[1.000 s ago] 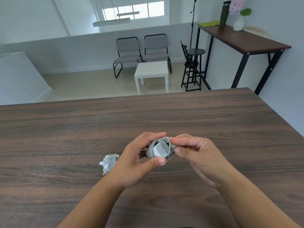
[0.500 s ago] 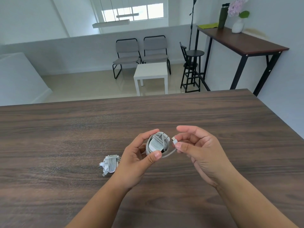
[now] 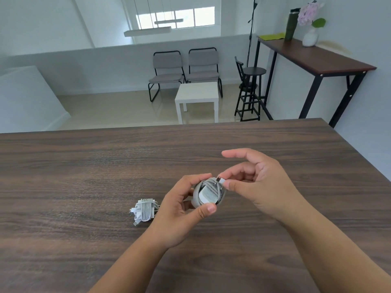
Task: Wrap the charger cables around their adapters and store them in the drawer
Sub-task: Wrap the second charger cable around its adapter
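Left hand (image 3: 179,210): grips the white square adapter wound in grey cable (image 3: 208,194), thumb below, fingers curled over the top, held above the dark wood-grain tabletop (image 3: 84,166).
Right hand (image 3: 251,182): pinches the cable's small white plug end (image 3: 220,180) at the bundle's 1 o'clock; index finger lifted free.
Finished bundle (image 3: 145,211): second white adapter, wrapped, lying at 9 o'clock of the left hand.
Step in hand: I'd say tucking the plug. Keep the coils tensioned, slide the end under a turn.
Drawer: not in sight.
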### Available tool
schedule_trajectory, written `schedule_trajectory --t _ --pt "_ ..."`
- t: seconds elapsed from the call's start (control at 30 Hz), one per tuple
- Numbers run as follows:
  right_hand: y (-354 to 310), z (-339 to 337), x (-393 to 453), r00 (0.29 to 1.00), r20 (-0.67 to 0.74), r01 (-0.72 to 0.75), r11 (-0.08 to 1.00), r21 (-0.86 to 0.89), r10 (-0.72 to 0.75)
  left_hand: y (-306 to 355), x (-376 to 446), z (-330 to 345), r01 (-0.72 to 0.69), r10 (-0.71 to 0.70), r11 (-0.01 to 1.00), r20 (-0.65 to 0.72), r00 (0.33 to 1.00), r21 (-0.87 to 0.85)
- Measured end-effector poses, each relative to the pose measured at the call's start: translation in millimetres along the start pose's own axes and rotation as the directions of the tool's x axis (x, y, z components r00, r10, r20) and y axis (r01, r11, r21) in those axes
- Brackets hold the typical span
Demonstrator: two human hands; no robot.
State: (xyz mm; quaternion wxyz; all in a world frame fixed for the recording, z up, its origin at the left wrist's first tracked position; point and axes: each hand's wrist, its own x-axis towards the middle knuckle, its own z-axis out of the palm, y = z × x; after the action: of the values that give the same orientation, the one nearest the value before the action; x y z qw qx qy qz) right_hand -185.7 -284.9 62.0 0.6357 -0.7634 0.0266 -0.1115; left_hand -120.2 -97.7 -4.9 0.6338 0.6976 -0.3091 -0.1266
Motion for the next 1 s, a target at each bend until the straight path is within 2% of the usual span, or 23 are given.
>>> schedule_trajectory --t 0.27,0.5,0.63,1.0 --pt "-6 1 1 0.999 -0.022 -0.030 1.000 -0.010 0.030 0 0 -1 0.007 -0.007 0.998 -0.001 1.000 -0.059" --pt "-10 -4 5 0.991 0.128 -0.016 0.988 -0.151 0.035 3 -1 0 0.005 -0.005 0.986 0.000 1.000 -0.164" --pt "-14 -6 5 0.983 0.179 0.002 0.978 -0.210 0.037 4 -1 0 0.002 0.001 0.986 0.019 1.000 -0.168" --pt "-23 -16 14 0.941 0.321 -0.033 0.977 -0.210 0.101 10 -4 -2 -0.002 0.008 0.981 0.027 1.000 -0.195"
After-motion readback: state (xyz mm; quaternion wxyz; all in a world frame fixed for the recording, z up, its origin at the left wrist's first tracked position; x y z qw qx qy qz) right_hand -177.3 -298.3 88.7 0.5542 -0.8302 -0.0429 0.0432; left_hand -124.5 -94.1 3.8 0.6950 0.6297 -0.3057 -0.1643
